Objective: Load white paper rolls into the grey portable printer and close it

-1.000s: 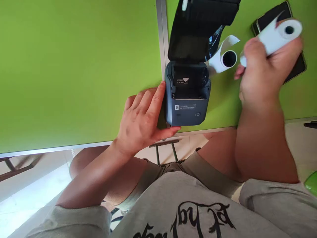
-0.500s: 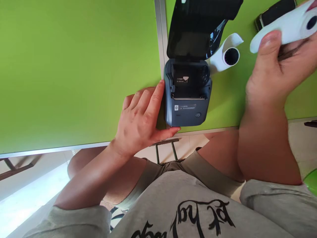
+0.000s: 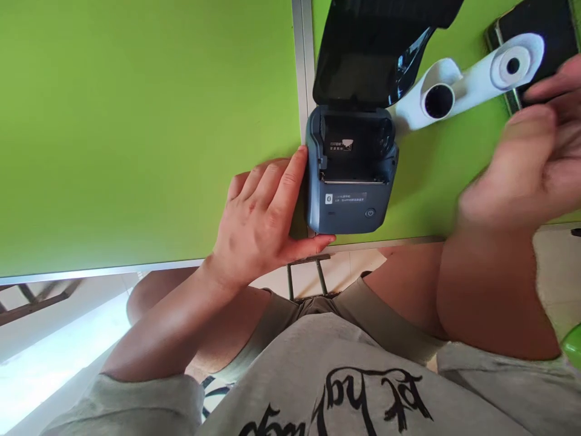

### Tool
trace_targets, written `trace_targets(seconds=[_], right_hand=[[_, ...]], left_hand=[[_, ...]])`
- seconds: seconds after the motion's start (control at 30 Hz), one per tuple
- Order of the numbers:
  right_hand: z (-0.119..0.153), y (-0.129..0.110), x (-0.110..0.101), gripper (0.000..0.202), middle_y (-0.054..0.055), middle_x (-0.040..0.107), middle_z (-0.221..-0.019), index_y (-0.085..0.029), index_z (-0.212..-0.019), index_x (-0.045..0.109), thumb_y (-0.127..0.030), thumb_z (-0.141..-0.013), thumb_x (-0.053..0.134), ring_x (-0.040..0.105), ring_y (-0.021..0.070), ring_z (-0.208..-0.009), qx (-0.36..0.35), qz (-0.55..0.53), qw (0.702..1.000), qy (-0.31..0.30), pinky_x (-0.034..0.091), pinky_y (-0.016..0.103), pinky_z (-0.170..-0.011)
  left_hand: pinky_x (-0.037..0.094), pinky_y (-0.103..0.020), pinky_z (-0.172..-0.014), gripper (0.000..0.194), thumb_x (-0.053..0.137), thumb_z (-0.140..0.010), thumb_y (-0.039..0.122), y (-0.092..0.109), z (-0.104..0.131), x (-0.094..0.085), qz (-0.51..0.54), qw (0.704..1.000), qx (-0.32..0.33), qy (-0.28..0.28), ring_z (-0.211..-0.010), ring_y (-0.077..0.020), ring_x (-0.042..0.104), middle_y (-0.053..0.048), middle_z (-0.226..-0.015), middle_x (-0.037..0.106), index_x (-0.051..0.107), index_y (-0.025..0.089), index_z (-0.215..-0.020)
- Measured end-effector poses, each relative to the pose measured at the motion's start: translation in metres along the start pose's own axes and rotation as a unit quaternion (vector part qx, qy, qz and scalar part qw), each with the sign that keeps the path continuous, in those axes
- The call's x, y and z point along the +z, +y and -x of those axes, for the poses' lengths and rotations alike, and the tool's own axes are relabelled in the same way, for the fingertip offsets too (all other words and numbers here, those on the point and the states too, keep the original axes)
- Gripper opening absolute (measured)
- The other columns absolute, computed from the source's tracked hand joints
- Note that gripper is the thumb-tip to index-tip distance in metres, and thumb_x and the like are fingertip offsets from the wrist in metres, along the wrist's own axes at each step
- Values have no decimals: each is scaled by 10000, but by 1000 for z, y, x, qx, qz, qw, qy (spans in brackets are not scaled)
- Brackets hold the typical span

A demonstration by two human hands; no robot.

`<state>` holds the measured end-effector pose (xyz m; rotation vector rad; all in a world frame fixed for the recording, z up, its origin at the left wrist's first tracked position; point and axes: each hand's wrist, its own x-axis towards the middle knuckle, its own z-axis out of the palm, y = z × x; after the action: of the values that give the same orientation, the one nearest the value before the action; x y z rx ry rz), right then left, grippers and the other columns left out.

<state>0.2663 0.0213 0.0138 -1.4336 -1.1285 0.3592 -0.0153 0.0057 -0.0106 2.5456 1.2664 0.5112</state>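
Observation:
A dark blue-grey label printer (image 3: 347,206) lies on the green table with its black lid (image 3: 363,54) swung open and its inner bay bare. My left hand (image 3: 265,218) rests along the printer's left side, fingers and thumb spread against its edge. Right of the lid is a white paper roll (image 3: 411,110) with a dark core. Behind it lies a second white roll (image 3: 492,72) with a small core hole. My right hand (image 3: 531,151), partly blurred, is just right of this roll, apart from it, with fingers loosely spread and nothing in them.
A black case (image 3: 540,24) lies at the table's upper right, partly behind the second roll. A metal seam (image 3: 305,66) runs across the green table beside the printer. My legs and a stool are below the table's front edge.
My right hand has let go of the white roll, which now lies on the table beside the other roll. The hand has moved down from it. My left hand stays against the printer.

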Motion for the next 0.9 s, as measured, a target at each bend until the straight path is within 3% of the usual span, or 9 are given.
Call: trace_targets(seconds=[0.1,0.2,0.37,0.47,0.53,0.67,0.8,0.9], right_hand=[[13,-4,4,489,-94,619,-1302,-413,-1370,618,-198,-930,619,620,156,-1276,-147,105,968,-172,513,170,-709],[13,0,11,514,-42,559,-1426,-393,-1478,498,-303,-978,577,583,139,-1254,-185,161,942,-228,463,159,-625],[6,8,15,525,-9,509,-1450,-396,-1495,466,-293,-987,552,509,217,-1393,-209,178,940,-201,538,206,-714],[5,13,17,585,17,471,-1521,-393,-1536,401,-233,-988,533,465,258,-1490,-232,182,929,-225,611,284,-870],[6,16,20,530,53,499,-1463,-341,-1494,453,-207,-985,518,518,246,-1431,-231,185,927,-231,626,336,-914],[9,19,26,317,68,435,-1248,-282,-1295,588,-265,-984,529,555,189,-1237,-205,182,943,-191,574,250,-712],[9,19,24,272,48,428,-1158,-273,-1244,603,-412,-1038,491,520,194,-1242,-203,184,939,-209,588,365,-947],[7,16,21,265,44,523,-1188,-268,-1273,574,-337,-1036,478,557,199,-1186,-225,205,923,-238,548,475,-1062]], left_hand=[[461,-424,-940,1096,286,-895,950,-1,0,-1,-9,1000,-6,-3,-1204,-376,651,-214,-1360,659,370,111,-1595],[453,-417,-936,1101,312,-881,960,-2,0,-1,-6,1000,-9,-9,-1211,-377,648,-209,-1374,652,361,128,-1601],[438,-415,-926,1099,301,-904,937,-1,0,0,-7,1000,-1,-6,-1189,-377,647,-225,-1372,649,347,86,-1599],[438,-426,-936,1104,295,-905,935,-1,0,0,-7,1000,-6,-14,-1208,-392,636,-232,-1387,639,335,84,-1607],[438,-430,-941,1106,310,-899,938,0,0,0,-3,1000,-9,-16,-1211,-397,634,-234,-1395,635,335,93,-1612],[447,-444,-944,1110,330,-885,946,0,0,0,4,1000,-18,-19,-1207,-402,635,-238,-1399,635,350,108,-1613],[453,-465,-957,1128,330,-871,958,-1,0,-1,10,999,-20,-27,-1220,-413,626,-238,-1409,630,339,117,-1624],[454,-459,-943,1122,329,-872,956,-1,0,-2,8,1000,-19,-22,-1207,-407,633,-234,-1398,636,344,120,-1621]])
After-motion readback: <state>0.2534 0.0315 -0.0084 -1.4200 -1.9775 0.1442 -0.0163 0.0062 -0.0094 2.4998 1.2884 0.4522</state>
